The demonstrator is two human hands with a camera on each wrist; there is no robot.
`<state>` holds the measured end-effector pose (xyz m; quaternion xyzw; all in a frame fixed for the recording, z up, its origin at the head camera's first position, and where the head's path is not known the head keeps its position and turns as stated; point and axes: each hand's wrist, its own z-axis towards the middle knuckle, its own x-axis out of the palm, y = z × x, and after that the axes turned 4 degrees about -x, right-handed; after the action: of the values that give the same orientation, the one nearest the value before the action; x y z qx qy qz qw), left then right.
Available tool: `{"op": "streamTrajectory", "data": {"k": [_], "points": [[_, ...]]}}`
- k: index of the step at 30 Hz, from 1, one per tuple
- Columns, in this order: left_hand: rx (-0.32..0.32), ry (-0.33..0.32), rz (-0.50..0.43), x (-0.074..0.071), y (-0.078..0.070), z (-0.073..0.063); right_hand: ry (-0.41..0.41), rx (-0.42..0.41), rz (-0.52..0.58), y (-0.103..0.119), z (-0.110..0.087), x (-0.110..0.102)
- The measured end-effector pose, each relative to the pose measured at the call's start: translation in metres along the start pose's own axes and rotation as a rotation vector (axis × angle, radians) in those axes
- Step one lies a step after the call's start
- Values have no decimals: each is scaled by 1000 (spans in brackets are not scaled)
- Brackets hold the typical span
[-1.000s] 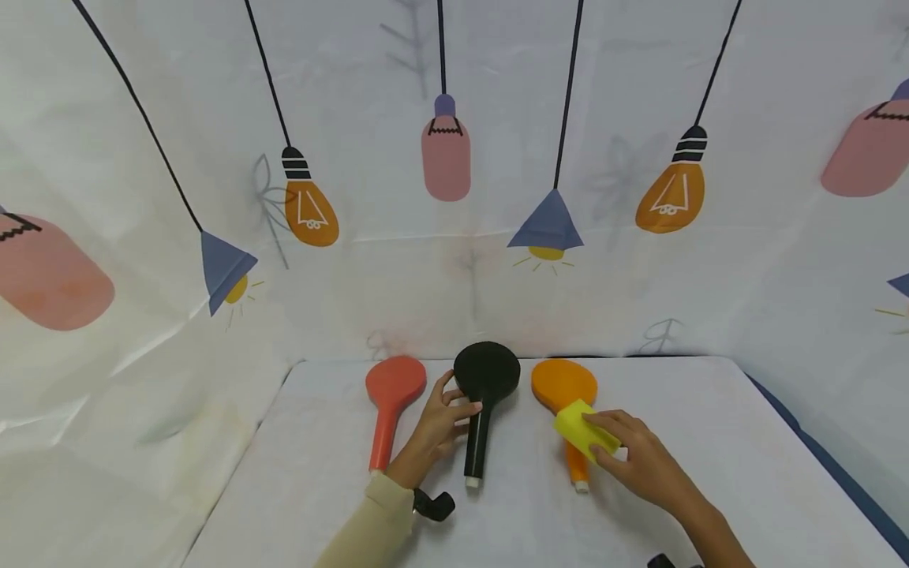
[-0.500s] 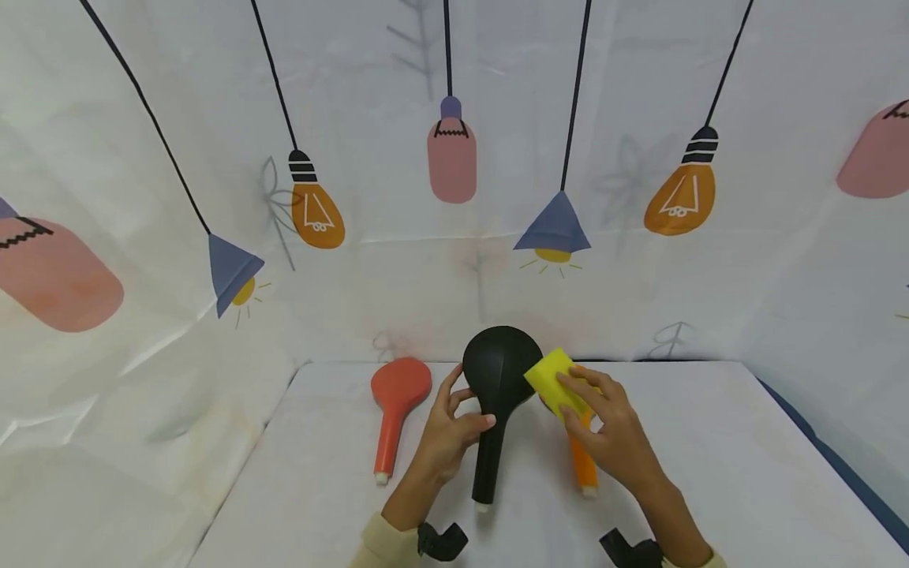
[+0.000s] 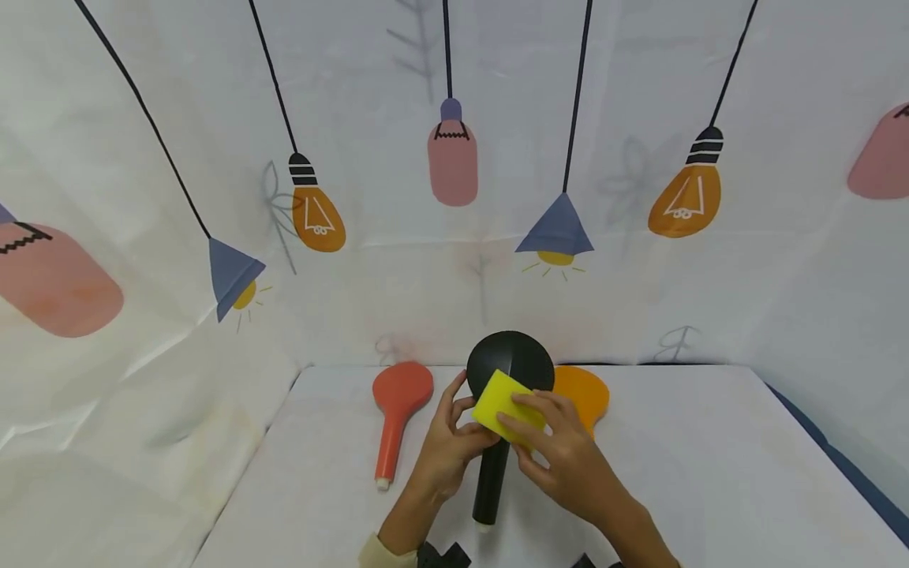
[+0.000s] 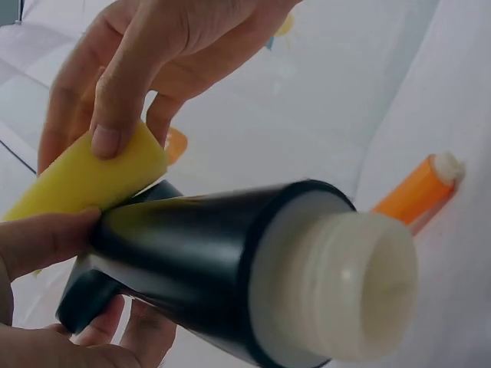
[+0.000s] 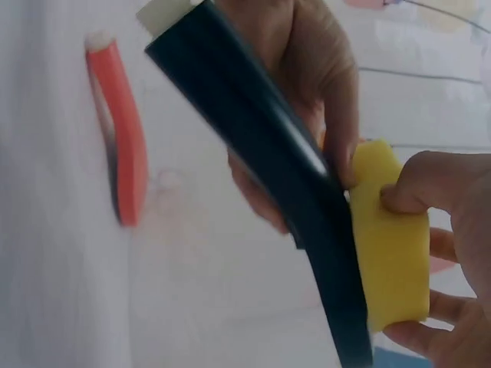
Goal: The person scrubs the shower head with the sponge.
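Black paddle [image 3: 524, 356] is up off the worktop [image 3: 710, 481], disc end away from me, handle toward me. I see the left hand [image 3: 449, 443] clamped on its neck, thumb in front, fingers behind. Right hand [image 3: 564, 454] pinches the yellow sponge [image 3: 499, 404] against the paddle's face, where disc meets handle. Red paddle [image 3: 400, 399] lies on the left, orange paddle [image 3: 588, 394] on the right, partly hidden.
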<state>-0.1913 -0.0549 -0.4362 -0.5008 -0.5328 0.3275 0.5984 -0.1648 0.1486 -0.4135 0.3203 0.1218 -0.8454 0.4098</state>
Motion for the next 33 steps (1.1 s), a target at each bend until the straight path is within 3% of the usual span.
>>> {"op": "streamTrajectory", "data": {"k": [4,10,18,23,27,33], "points": [[48,23,16,2,-3,-1,17,-19,14,1,3,-4],[6,54,27,4,-6,-4,12,8,-3,-9,0,-12],[-14,192,112,9,-3,-7,-116,210,-49,-45,-16,-35],[-26,237,173,12,2,-8,-127,294,-90,-50,-21,-43],[-20,236,174,13,3,-8,-95,260,-92,-41,-16,-38],[-4,197,181,12,2,-9,-38,107,-67,-14,-5,-24]]}}
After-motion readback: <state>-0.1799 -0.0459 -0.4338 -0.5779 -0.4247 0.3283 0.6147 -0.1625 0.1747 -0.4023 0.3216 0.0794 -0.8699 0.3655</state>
